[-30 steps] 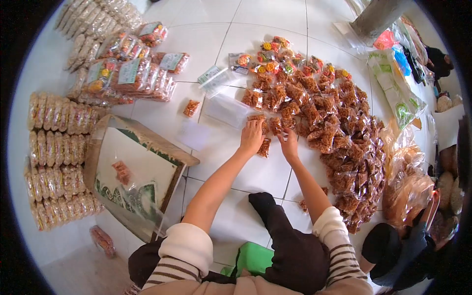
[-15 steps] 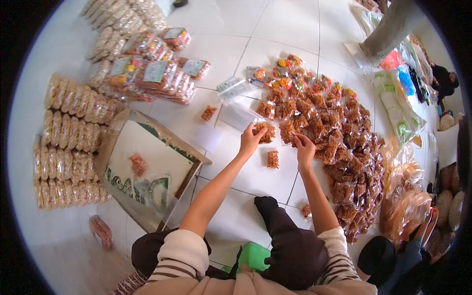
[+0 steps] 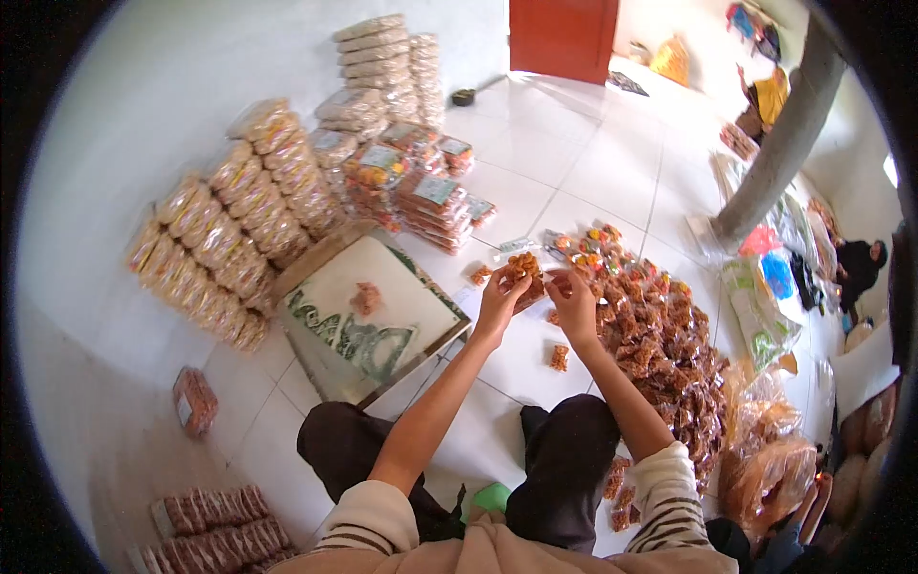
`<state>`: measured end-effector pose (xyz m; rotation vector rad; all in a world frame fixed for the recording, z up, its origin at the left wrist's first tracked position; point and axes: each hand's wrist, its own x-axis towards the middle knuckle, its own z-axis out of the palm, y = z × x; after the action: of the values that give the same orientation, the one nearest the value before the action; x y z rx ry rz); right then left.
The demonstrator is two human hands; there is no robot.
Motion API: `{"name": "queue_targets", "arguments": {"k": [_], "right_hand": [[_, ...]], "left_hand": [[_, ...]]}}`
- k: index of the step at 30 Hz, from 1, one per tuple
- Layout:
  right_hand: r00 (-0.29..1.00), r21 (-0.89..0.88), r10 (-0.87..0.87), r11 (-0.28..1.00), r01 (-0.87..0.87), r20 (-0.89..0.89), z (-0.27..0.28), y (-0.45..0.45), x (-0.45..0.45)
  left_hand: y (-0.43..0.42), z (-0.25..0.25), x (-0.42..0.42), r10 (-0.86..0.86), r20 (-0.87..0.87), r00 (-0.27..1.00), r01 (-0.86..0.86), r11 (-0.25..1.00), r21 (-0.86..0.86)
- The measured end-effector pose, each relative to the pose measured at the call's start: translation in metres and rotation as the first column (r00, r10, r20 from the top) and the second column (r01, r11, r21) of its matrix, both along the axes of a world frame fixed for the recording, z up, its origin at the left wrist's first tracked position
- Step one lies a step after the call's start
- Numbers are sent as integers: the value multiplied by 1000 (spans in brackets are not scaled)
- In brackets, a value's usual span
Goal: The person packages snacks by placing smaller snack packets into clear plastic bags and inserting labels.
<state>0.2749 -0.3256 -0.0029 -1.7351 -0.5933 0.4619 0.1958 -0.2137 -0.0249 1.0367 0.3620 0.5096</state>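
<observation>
Both of my hands are raised in front of me over the white tiled floor. My left hand (image 3: 503,304) is closed around small clear packets of orange-brown snack (image 3: 524,266). The fingers of my right hand (image 3: 574,306) pinch at the right edge of a snack packet between the hands; how many packets are there I cannot tell. To the right spreads a large pile of similar snack packets (image 3: 660,354). One loose packet (image 3: 558,357) lies on the floor below my hands, and another packet (image 3: 480,275) lies left of them.
A low box with a printed sheet on top (image 3: 344,287) stands at the left, bearing one packet (image 3: 365,298). Stacked bagged goods (image 3: 201,239) line the wall. Bundled packs (image 3: 430,206) sit behind. A pillar (image 3: 784,143), plastic bags (image 3: 765,459) and other people (image 3: 859,273) are at the right.
My view has tilted up, showing a red door and more of the room. My hands have come closer together, and the packets in them are lifted toward each other.
</observation>
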Motion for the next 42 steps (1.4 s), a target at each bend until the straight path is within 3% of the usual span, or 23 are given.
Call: {"name": "queue_targets", "arguments": {"k": [1,2,3,4,6,8,10,14,15,17,18,20,22,24,25,26,27,29,31,33,36,39,42], "right_hand": [[920,23,-24,1000,16,391,10,6,-17],[694,59,-58,998,22,718,19,12,-32],[577,-28,112,988,-152,809,29,15,-42],[589,-63,269,936,-346,762,36,22,-58],[329,-234,345,913,-333,879,35,39,-90],[297,-233,369,884,-406,881,29,59,-124],[274,-231,374,868,-439,886,19,75,-139],[313,-236,400,861,-450,861,-11,97,-154],[361,-186,383,860,-475,850,-11,98,-159],[471,-46,325,857,-513,820,-9,100,-169],[553,36,280,870,-492,785,-15,104,-168],[826,126,238,930,-345,510,-17,102,-178],[942,204,18,975,-91,334,-36,100,-181],[975,376,-24,920,108,-221,-66,86,-182],[944,442,-24,880,176,-329,-81,76,-187],[903,496,-17,831,252,-430,-101,67,-192],[901,488,-21,835,255,-434,-120,56,-198],[818,258,-159,901,349,-553,-149,37,-209],[795,244,-172,896,372,-582,-155,38,-216],[782,293,-119,884,364,-612,-155,43,-223],[767,324,-9,903,282,-642,-148,45,-234],[728,281,-12,918,280,-686,-151,46,-243],[752,212,-43,947,240,-658,-152,49,-249]], "left_hand": [[6,5,-14,49,-20,999,-50,998,-43],[13,10,-28,98,-40,994,-101,991,-88],[19,15,-44,129,-55,990,-133,988,-76],[24,19,-58,156,-46,987,-159,984,-78],[31,23,-89,171,-93,981,-178,982,-68],[44,16,-126,235,-138,962,-240,970,-22],[61,-4,-145,76,-110,991,-100,967,-235],[70,-12,-185,27,-83,996,-51,951,-304],[63,8,-196,90,-202,975,-144,953,-268],[83,-12,-203,48,-294,955,-76,994,-85],[80,-1,-210,30,-328,944,-41,999,-26],[75,5,-218,65,-301,951,-64,998,13],[75,-16,-224,101,-277,956,-89,994,55],[74,-86,-230,509,-188,840,-367,788,495],[64,-106,-236,510,-198,837,-365,791,491],[50,-124,-243,676,-259,689,-265,568,779],[39,-135,-247,823,-228,521,-59,301,952],[21,-140,-254,824,-283,491,-11,331,943],[17,-146,-257,824,-330,460,32,356,934],[20,-150,-264,824,-222,522,-10,266,964],[31,-151,-267,783,-160,601,-97,270,958],[37,-151,-263,807,-73,586,-92,156,983],[45,-159,-260,792,-49,608,-116,150,982]]}}
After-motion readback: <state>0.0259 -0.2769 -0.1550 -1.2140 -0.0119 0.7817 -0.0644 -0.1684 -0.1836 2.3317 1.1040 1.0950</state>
